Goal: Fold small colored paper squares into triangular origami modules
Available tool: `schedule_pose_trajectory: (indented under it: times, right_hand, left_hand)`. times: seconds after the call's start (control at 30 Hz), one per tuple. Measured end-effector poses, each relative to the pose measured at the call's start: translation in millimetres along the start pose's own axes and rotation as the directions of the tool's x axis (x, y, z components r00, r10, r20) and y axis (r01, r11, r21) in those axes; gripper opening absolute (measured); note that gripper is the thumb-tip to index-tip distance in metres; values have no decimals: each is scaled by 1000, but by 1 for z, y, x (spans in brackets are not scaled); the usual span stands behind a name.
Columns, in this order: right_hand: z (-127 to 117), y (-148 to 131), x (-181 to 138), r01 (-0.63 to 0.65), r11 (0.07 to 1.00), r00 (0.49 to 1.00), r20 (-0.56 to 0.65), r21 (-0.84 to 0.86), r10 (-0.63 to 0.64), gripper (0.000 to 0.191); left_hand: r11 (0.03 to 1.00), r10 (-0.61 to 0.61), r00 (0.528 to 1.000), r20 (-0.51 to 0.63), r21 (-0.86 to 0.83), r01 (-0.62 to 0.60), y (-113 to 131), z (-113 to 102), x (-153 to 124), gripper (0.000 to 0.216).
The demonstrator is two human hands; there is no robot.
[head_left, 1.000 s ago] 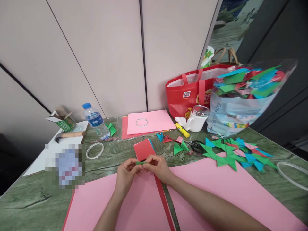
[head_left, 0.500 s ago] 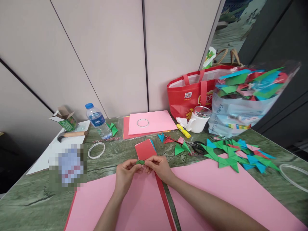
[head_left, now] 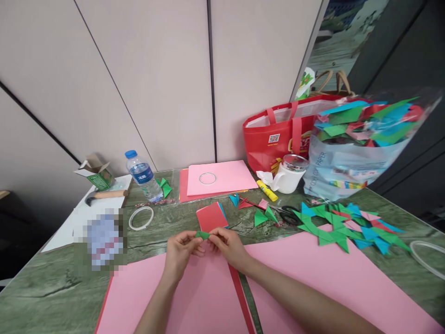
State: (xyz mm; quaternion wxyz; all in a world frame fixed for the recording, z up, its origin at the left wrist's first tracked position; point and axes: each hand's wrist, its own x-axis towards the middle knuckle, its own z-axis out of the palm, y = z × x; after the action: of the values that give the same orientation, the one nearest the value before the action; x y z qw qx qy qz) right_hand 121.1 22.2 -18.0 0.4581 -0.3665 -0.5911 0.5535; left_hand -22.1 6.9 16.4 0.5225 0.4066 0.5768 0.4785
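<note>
A small folded piece of green paper [head_left: 202,235] is pinched between my two hands, above a large pink sheet [head_left: 198,292]. My left hand [head_left: 181,253] grips its left end between thumb and fingers. Its right end is in the fingertips of my right hand [head_left: 229,246]. Both hands are closed, and the fingers partly cover the paper. Just behind them lies a stack of square coloured paper [head_left: 211,217], red on top with blue showing at its edge. Folded green pieces [head_left: 260,217] rest to the right of the stack.
Black-handled scissors [head_left: 288,215], a yellow glue stick [head_left: 267,190] and a white mug [head_left: 290,175] stand or lie behind right. Star-shaped folded pieces [head_left: 328,227] spread at the right. At left are a tape roll [head_left: 141,218], a water bottle [head_left: 144,176] and a hammer-like tool [head_left: 106,195].
The green paper has turned slightly between my fingers, showing more of its face. Both hands keep hold of it. The whole view has shifted a little.
</note>
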Motion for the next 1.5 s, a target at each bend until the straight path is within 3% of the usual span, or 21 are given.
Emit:
schedule_pose_trajectory:
  times: [0.17, 0.27, 0.37, 0.43, 0.53, 0.63, 0.77, 0.9, 1.07, 1.3, 1.37, 1.43, 1.47, 1.5]
  right_hand:
    - [3, 3, -1, 101, 969, 994, -17, -228, -107, 17]
    - [-3, 2, 3, 18, 998, 976, -215, -56, -29, 19]
    - [-14, 1, 11, 150, 979, 819, -572, 139, -45, 20]
    - [-21, 2, 16, 196, 971, 775, -628, 140, -66, 32]
    - [-23, 7, 17, 144, 985, 816, -551, -94, -172, 34]
    - [-20, 14, 14, 222, 884, 880, -305, -411, -363, 25]
    - [-16, 22, 11, 279, 787, 925, -67, -551, -375, 40]
    - [-16, 27, 12, 206, 750, 944, -74, -629, -322, 39]
    - [-15, 26, 14, 218, 712, 937, -60, -667, -343, 22]
    - [-18, 18, 12, 196, 774, 930, -136, -602, -341, 17]
    - [-19, 16, 11, 182, 793, 930, -161, -582, -332, 16]
    - [-19, 15, 10, 181, 805, 923, -184, -565, -337, 14]
    - [-19, 15, 10, 186, 810, 920, -191, -556, -342, 14]
    - [-19, 14, 11, 191, 816, 918, -195, -546, -346, 13]
  left_hand:
    - [978, 208, 969, -137, 42, -204, -11, -4, 9, 35]
    - [897, 415, 900, -135, 225, -381, -20, -3, 13, 46]
    - [709, 535, 844, 29, 528, -467, -29, -3, 15, 40]
    - [625, 539, 831, 139, 595, -506, -34, -3, 16, 40]
    - [617, 514, 834, 203, 588, -523, -39, -2, 18, 39]
    - [689, 486, 855, 178, 525, -501, -42, -2, 19, 39]
    - [752, 462, 874, 152, 455, -476, -41, -3, 19, 41]
    - [748, 472, 865, 173, 441, -496, -35, -3, 18, 42]
    - [770, 438, 880, 186, 428, -474, -31, -5, 18, 50]
    - [803, 437, 874, 211, 346, -485, -36, 0, 18, 52]
    - [799, 480, 862, 162, 325, -506, -30, 3, 15, 56]
    - [806, 554, 832, -5, 250, -536, -21, 6, 10, 65]
    - [797, 595, 795, -118, 214, -565, -16, 7, 7, 67]
    - [767, 642, 724, -251, 199, -611, -10, 7, 5, 65]
